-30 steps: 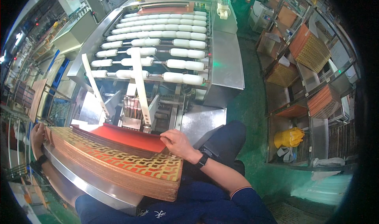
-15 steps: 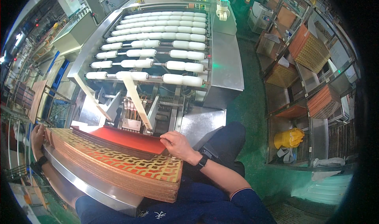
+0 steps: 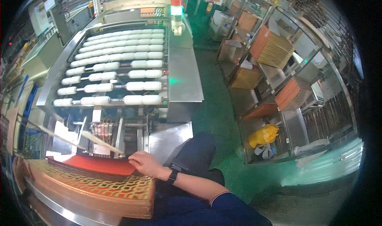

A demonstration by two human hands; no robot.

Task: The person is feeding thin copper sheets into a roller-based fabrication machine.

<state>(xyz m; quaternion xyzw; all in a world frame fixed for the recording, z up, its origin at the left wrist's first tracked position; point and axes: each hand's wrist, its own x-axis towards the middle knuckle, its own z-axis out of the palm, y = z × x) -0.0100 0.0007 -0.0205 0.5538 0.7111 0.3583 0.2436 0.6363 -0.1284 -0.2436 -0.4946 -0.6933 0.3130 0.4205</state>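
Observation:
A thick stack of yellow boards [image 3: 107, 188] with a dark and orange pattern rests in front of me on a metal support. On top lie a shiny red-orange sheet [image 3: 99, 165] and dark brown layers at its near edge. My right hand [image 3: 146, 164], a watch on its wrist, is closed on the sheet's right corner. My left hand [image 3: 20, 173] is at the stack's left end, dim and blurred, its fingers unclear. Two cream strips [image 3: 102, 142] slope from the machine toward the sheet's far edge.
Beyond the stack stands a roller conveyor [image 3: 123, 75] with white rollers and a metal side housing [image 3: 185, 78]. A signal light [image 3: 176, 12] glows above it. At right, a metal rack [image 3: 286, 124] holds board stacks and yellow gloves [image 3: 263, 136]. Green floor [image 3: 207, 110] runs between.
My view has turned to the right, so the scene sits further left. The cream strips have swung down, lying flatter near the sheet. My right hand stays at the sheet's corner.

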